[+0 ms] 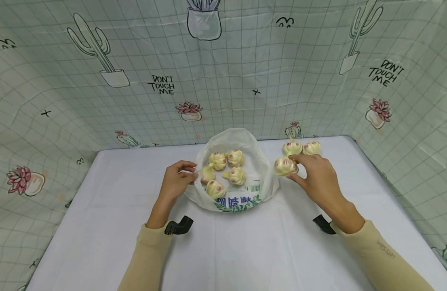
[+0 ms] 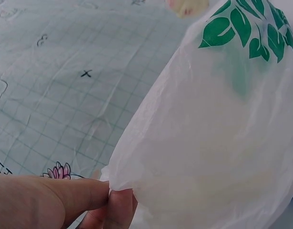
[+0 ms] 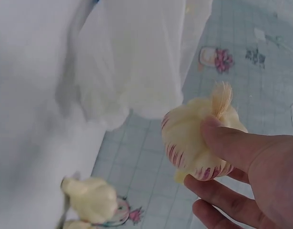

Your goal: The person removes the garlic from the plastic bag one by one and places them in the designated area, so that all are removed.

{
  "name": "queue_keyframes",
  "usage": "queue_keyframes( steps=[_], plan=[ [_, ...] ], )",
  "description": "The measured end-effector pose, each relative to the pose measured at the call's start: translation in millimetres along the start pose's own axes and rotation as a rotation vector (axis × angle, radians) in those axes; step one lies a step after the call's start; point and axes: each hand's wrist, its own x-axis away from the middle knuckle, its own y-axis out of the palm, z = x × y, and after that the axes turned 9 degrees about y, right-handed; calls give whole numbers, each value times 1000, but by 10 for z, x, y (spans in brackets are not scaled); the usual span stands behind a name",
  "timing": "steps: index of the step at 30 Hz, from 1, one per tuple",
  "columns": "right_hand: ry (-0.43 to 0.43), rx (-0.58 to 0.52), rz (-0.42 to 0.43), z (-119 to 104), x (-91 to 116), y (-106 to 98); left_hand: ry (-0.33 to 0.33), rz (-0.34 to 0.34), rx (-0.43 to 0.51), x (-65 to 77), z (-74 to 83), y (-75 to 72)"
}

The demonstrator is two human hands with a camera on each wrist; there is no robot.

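A white translucent plastic bag (image 1: 258, 157) with green leaf print lies with its mouth spread on the table. Several garlic bulbs (image 1: 236, 176) rest inside it. My left hand (image 1: 176, 180) pinches the bag's left rim between thumb and fingers, which the left wrist view shows close up. Just right of the bag, my right hand (image 1: 318, 173) holds a garlic bulb (image 3: 194, 138) between thumb and fingers, root tuft beside the thumb. Behind that hand, two more garlic bulbs (image 1: 312, 148) sit on the table at the back right.
A white cloth covers the table (image 1: 223, 250). Behind it and at both sides hangs a grid-patterned curtain (image 1: 223, 68) with cactus drawings. A black strap mount (image 1: 178, 225) is on the left wrist, and another (image 1: 323, 224) on the right.
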Motion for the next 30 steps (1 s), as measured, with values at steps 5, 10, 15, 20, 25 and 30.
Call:
queue_keyframes(
  steps=[5,10,15,20,25,30],
  plan=[
    [55,17,4,204,24,-69,8,-7,4,8,18,-13],
    [86,28,18,425,35,-120,-21,-29,-19,-8,16,-27],
    [124,35,19,629,54,-157,-49,-36,-32,-17,1,-38],
    [148,54,22,811,77,-161,-51,-43,-26,-5,0,-55],
    [177,76,21,983,102,-162,-41,-49,-12,-18,-16,-65],
    [181,78,24,1134,99,-181,-44,-46,-2,-33,-27,-72]
  ],
)
